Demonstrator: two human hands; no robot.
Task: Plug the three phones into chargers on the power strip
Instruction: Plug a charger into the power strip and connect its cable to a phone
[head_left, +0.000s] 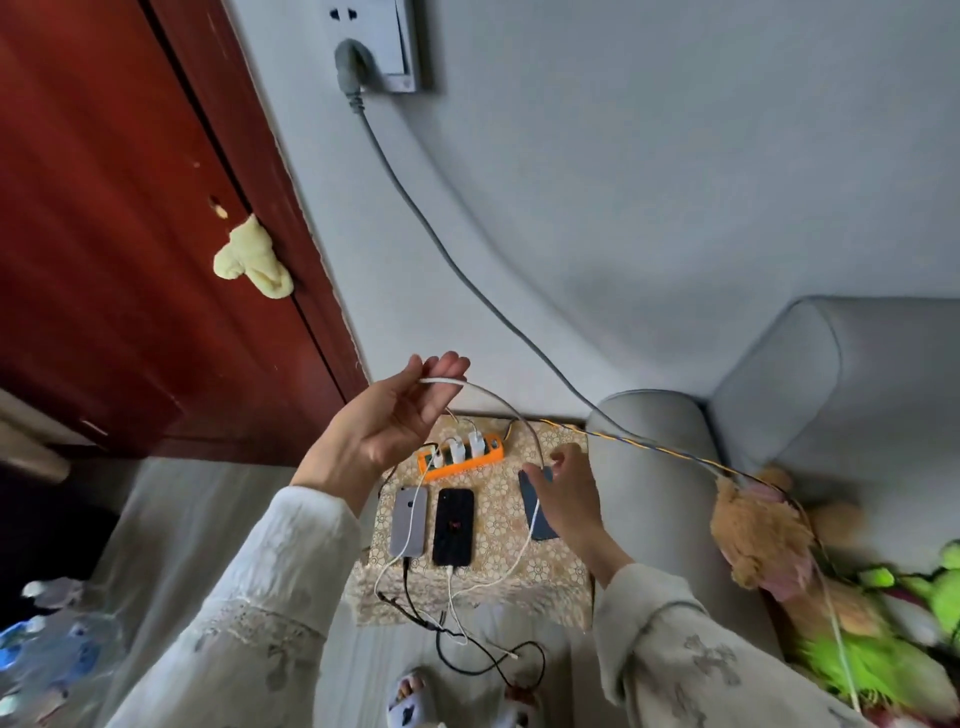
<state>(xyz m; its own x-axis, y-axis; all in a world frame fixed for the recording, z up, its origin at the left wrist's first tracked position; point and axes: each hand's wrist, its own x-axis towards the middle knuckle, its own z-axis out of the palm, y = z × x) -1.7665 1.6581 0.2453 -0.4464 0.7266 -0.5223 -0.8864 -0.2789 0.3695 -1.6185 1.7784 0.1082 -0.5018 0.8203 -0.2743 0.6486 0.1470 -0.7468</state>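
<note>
Three phones (453, 526) lie below the hands, no readable writing; left hand (387, 423) pinches a white cable (498, 402), right hand (563, 488) grips the dark phone (535, 512).

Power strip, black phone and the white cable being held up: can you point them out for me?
Power strip (485, 461), head view, on its orange side edge.
Black phone (453, 526), head view, middle of its screen.
White cable (483, 391), head view, on the arc just right of the left hand (387, 423).
</note>
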